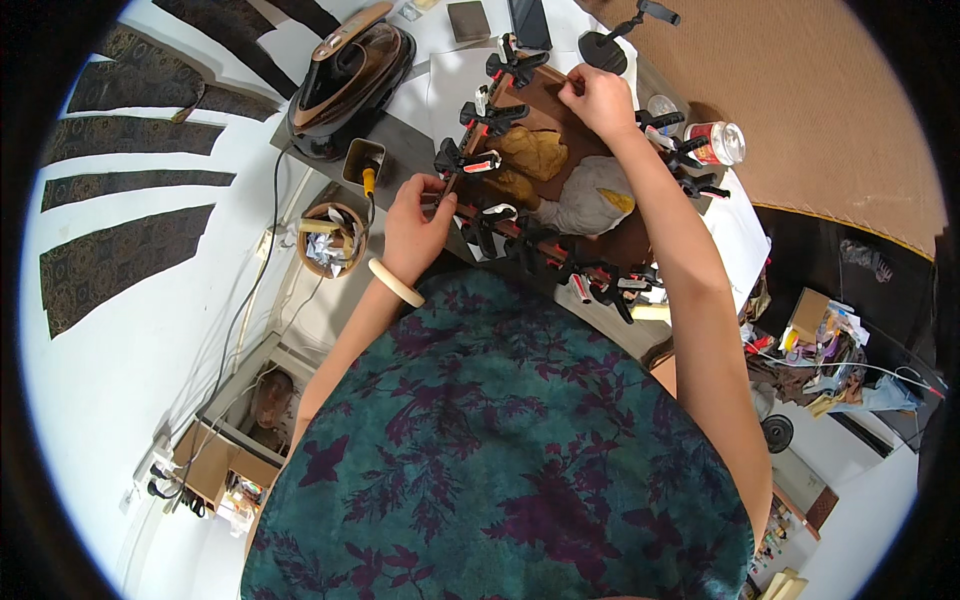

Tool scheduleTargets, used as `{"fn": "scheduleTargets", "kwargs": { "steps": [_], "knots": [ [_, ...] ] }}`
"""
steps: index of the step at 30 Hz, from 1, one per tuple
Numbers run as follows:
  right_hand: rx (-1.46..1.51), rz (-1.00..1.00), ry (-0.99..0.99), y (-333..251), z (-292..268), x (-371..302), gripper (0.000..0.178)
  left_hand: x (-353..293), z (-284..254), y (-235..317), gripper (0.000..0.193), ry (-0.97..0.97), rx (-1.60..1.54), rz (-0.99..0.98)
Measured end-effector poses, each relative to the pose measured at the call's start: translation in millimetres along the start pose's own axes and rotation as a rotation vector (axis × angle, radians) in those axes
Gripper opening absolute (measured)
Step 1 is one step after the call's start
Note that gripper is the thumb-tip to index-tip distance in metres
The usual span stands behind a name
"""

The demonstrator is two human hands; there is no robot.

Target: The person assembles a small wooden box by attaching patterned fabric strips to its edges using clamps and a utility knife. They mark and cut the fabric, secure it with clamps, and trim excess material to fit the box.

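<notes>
A brown open piece (542, 98), tray-like or bag-like, lies on the table with black spring clamps gripping its rim on several sides; one clamp (466, 158) sits just beyond my left hand. Inside rest crumpled mustard cloths (532, 150) and a bunched grey cloth (590, 195). My left hand (418, 218), with a cream bangle (396, 283) on its wrist, closes thumb and fingers over the near-left corner of the rim. At the far edge, my right hand (600, 100) is closed in a pinch; whatever its fingertips hold is too small to make out.
An iron (345, 80) stands at the table's left, near a square holder (364, 160) with a yellow-handled tool. Below is a round bin (330, 240) of scraps. A phone (530, 22), a black stand (603, 52) and a jar (715, 143) line the far and right sides.
</notes>
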State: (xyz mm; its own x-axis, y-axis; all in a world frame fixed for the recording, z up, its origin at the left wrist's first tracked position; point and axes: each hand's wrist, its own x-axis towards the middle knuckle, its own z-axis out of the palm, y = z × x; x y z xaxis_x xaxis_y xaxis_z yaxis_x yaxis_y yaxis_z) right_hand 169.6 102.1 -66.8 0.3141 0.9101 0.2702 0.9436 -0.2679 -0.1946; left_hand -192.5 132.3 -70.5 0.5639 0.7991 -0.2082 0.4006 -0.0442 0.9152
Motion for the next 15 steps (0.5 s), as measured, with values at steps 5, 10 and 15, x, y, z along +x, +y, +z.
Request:
{"fn": "scheduleTargets", "kwargs": {
  "steps": [5, 10, 15],
  "knots": [
    [-0.035, 0.029, -0.02, -4, -1, 3, 0.018, -4, -2, 4, 0.029, -0.012, -0.027, -0.016],
    [0.044, 0.022, -0.02, 1, -3, 0, 0.02, -5, -2, 2, 0.028, 0.005, -0.045, 0.018],
    [-0.025, 0.02, -0.042, -5, -3, 4, 0.021, -5, 0, 4, 0.025, 0.036, -0.069, 0.04]
  ]
}}
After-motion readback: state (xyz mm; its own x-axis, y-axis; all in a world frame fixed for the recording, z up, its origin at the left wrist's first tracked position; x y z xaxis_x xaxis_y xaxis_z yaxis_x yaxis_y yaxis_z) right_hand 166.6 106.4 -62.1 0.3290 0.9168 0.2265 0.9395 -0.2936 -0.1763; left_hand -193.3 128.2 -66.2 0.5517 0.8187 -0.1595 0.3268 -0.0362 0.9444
